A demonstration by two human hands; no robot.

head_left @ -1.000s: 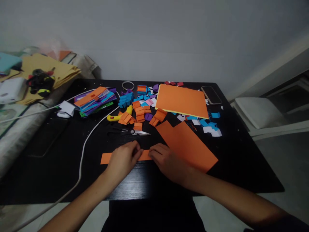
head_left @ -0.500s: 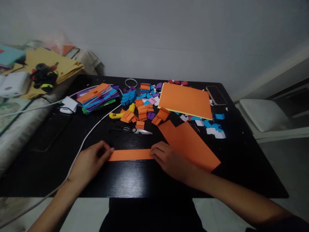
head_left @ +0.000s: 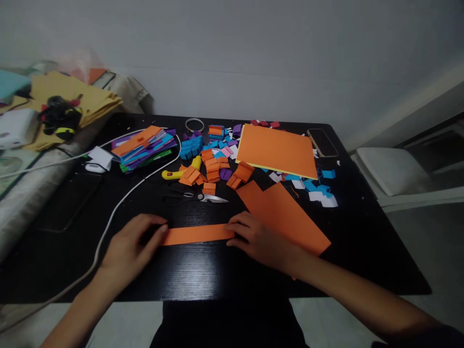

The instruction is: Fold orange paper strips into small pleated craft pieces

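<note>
A long orange paper strip [head_left: 197, 234] lies between my two hands, just above the black tabletop or on it. My left hand [head_left: 136, 244] pinches the strip's left end between thumb and fingers. At the other end, my right hand [head_left: 250, 238] has the strip between its fingers and thumb, partly covering it. Beyond the strip lie scissors [head_left: 213, 198] with dark handles. A larger orange sheet [head_left: 290, 217] with a notched far edge rests partly under my right hand and forearm.
Folded orange pieces [head_left: 212, 166], a yellow-handled tool [head_left: 181, 170] and blue folded pieces [head_left: 192, 147] cover the middle back. Stacked coloured strips [head_left: 145, 147] lie at left, near a white cable [head_left: 119, 203]. An orange sheet stack [head_left: 277, 151] and a phone [head_left: 322, 142] are at back right.
My left hand has shifted slightly left and down, tilting the strip a little. My right hand's fingers have spread somewhat at the strip's end. The view has moved slightly.
</note>
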